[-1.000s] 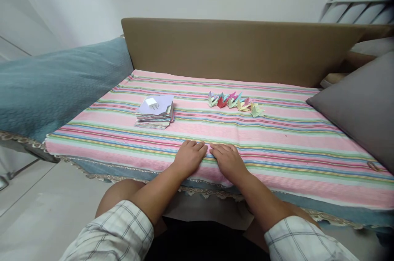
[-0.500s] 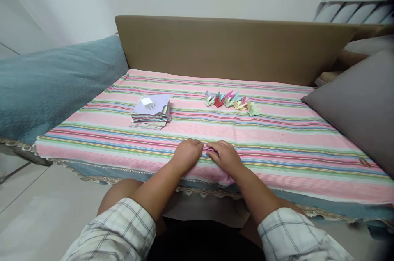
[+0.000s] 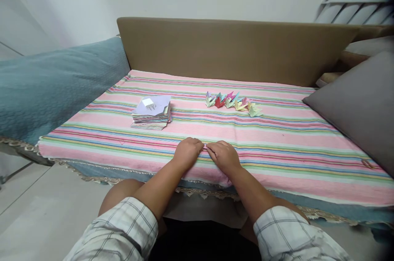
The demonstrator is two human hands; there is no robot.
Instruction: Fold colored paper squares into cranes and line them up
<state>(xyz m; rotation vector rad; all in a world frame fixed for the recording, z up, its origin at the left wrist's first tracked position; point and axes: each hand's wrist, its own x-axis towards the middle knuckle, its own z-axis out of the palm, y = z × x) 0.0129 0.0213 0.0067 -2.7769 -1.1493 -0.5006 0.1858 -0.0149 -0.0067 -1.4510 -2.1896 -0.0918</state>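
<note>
My left hand (image 3: pixel 188 152) and my right hand (image 3: pixel 224 156) meet near the front of the striped cloth, fingers closed and pointing at each other. Pinched between their fingertips is a small folded piece of pink paper (image 3: pixel 205 146); most of it is hidden by the fingers. Beyond my hands, several folded paper cranes (image 3: pixel 229 103) in red, yellow, green, blue and pink stand close together in two rows. To the left lies a stack of paper sheets (image 3: pixel 151 118) with a lilac sheet on top.
A white plug adapter (image 3: pixel 148 103) rests on the paper stack. The pink striped cloth (image 3: pixel 277 142) covers the seat. Brown backrest (image 3: pixel 215 49) behind, blue padded armrest (image 3: pixel 61 72) at left, grey cushion (image 3: pixel 360 109) at right. A small brown object (image 3: pixel 367 164) lies near the cushion.
My right fingers have closed in toward the left hand, and less of the pink paper shows between them. The cranes and the stack stay where they were.
</note>
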